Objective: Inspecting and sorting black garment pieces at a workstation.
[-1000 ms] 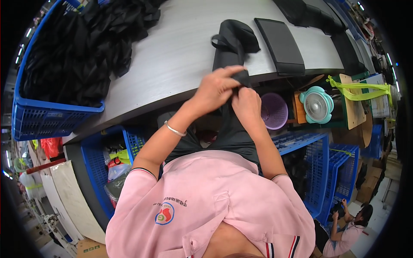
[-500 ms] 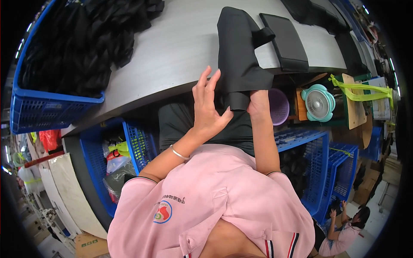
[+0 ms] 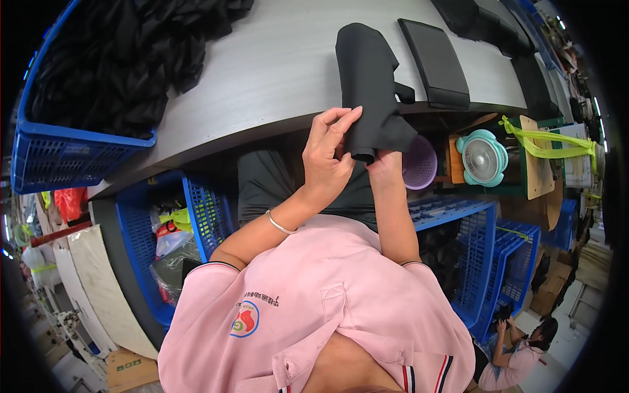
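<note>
A limp black fabric piece point(image 3: 370, 92) with a rounded far end and a small side strap point(image 3: 405, 93) hangs over the table's front edge toward me. Its near end curls into a roll. My left hand point(image 3: 326, 160) grips the left edge of this piece, index fingertip on top and thumb by the rolled end. At the near right corner, my right hand point(image 3: 385, 167) holds the piece from beneath; its fingers are hidden under the fabric. Just right of the piece, a stack of flat black panels point(image 3: 436, 65) lies on the table.
A blue crate point(image 3: 78, 160) heaped with black fabric pieces point(image 3: 118, 72) stands at the table's left. Below the table edge at right are a purple basket point(image 3: 419, 164) and a teal fan point(image 3: 483, 157). Blue crates point(image 3: 481, 262) flank my lap. Another person point(image 3: 514, 357) sits at lower right.
My left hand has moved right and closed on the fabric's edge; before, its fingers were spread beside it. The fabric has come nearer to me, and its near end is curled more tightly.
</note>
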